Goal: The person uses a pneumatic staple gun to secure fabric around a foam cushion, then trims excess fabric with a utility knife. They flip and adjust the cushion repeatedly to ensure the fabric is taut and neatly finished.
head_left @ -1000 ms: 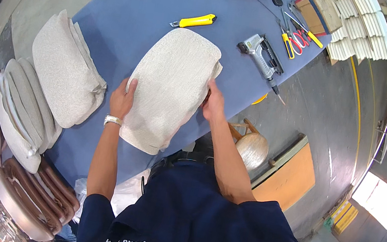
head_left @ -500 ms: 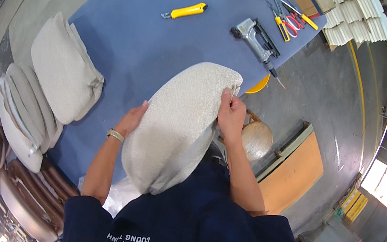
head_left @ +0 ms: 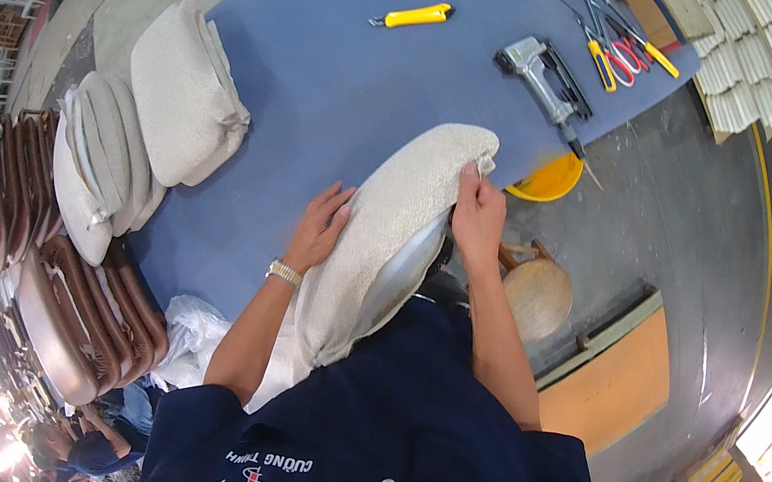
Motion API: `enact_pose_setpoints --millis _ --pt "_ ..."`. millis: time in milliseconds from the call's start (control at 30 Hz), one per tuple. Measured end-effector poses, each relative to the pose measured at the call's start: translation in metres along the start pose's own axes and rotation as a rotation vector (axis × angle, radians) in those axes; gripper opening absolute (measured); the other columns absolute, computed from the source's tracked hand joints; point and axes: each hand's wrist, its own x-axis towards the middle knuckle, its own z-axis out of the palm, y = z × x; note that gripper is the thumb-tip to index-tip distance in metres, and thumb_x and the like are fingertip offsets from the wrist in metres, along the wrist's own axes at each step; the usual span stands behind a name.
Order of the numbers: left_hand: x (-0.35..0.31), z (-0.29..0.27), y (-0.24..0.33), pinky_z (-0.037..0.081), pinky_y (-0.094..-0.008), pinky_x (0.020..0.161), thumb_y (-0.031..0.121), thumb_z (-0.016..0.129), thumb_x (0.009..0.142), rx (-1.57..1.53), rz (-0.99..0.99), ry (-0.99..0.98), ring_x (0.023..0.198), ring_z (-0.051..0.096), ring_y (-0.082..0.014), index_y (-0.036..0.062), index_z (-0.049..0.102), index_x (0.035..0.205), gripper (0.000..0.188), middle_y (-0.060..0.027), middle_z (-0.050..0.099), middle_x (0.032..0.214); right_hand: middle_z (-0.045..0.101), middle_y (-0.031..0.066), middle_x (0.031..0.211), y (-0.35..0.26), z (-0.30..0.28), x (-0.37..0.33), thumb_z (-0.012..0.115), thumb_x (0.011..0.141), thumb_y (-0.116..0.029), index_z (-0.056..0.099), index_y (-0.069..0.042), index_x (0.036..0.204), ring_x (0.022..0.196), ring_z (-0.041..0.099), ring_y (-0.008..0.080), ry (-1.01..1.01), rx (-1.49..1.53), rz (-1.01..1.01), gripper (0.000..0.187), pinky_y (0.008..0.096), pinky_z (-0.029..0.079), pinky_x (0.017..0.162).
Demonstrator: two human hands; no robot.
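A beige, textured-fabric seat cushion [head_left: 391,212] stands tilted on its edge against my body at the near edge of the blue-covered table [head_left: 331,81]. My right hand [head_left: 479,217] pinches the gathered fabric at its far right corner. Against its left side rests my left hand [head_left: 319,228], fingers stretched out and not wrapped around it. A smooth, pale inner surface shows along the side facing me. Its lower end meets my dark shirt, where crumpled clear plastic [head_left: 194,337] lies beside it.
Beige cushions [head_left: 181,98] are piled at the table's left, beside brown padded pieces [head_left: 82,314]. A yellow utility knife [head_left: 414,15], staple gun [head_left: 545,80] and scissors [head_left: 624,62] lie farther off. A yellow bowl [head_left: 552,180], round stool [head_left: 536,298] and orange-topped board [head_left: 617,379] are right.
The cushion has turned more onto its edge, exposing its pale inner side. My left hand's fingers have spread; my right keeps its corner hold. The whole view has shifted.
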Motion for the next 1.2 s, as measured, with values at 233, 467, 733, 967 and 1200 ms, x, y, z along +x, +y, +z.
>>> enact_pose_setpoints --millis 233,467,733,967,1200 --pt "0.145 0.027 0.054 0.006 -0.0473 0.126 0.056 0.029 0.108 -0.103 0.084 -0.277 0.158 0.004 -0.035 0.0157 0.03 0.161 0.067 -0.0179 0.015 0.17 0.057 0.0026 0.067 0.007 0.025 0.001 0.047 0.11 -0.034 0.061 0.003 0.085 0.066 0.048 0.0105 -0.059 0.309 -0.168 0.046 0.033 0.043 0.06" --pt "0.138 0.021 0.083 0.006 -0.0398 0.127 0.058 0.03 0.108 -0.654 -0.011 -0.536 0.158 0.0 -0.0271 0.0108 0.021 0.163 0.073 -0.0136 0.012 0.171 0.052 -0.0045 0.067 -0.005 0.036 0.002 0.044 0.111 -0.04 0.064 -0.001 0.09 0.061 0.043 0.006 -0.142 0.345 0.044 0.049 0.0271 0.037 0.055" --pt "0.133 -0.021 0.131 0.007 -0.0433 0.127 0.052 0.031 0.109 -0.522 0.272 -0.554 0.158 0.003 -0.026 0.0092 0.018 0.164 0.071 -0.0109 0.014 0.171 0.053 -0.0035 0.069 0.006 0.025 0.005 0.045 0.11 -0.042 0.059 -0.006 0.08 0.06 0.048 0.0061 -0.208 0.539 0.072 0.049 0.0258 0.04 0.056" --pt "0.166 0.013 0.041 0.016 -0.0392 0.126 0.052 0.028 0.11 -0.634 -0.154 -0.501 0.153 0.026 -0.0257 0.0109 0.031 0.161 0.066 -0.0125 0.03 0.166 0.051 -0.0026 0.067 0.01 0.046 0.007 0.047 0.11 -0.036 0.059 -0.005 0.08 0.06 0.048 0.0076 -0.252 0.689 0.106 0.045 0.0263 0.039 0.056" --pt "0.146 0.016 0.032 0.025 -0.0414 0.122 0.053 0.027 0.109 -0.136 -0.019 -0.253 0.146 0.038 -0.0285 0.0096 0.046 0.153 0.065 -0.0162 0.038 0.161 0.059 0.0007 0.072 0.057 -0.002 -0.031 0.05 0.109 -0.03 0.062 -0.008 0.085 0.064 0.055 0.011 -0.258 1.062 0.348 0.035 0.0292 0.046 0.06"
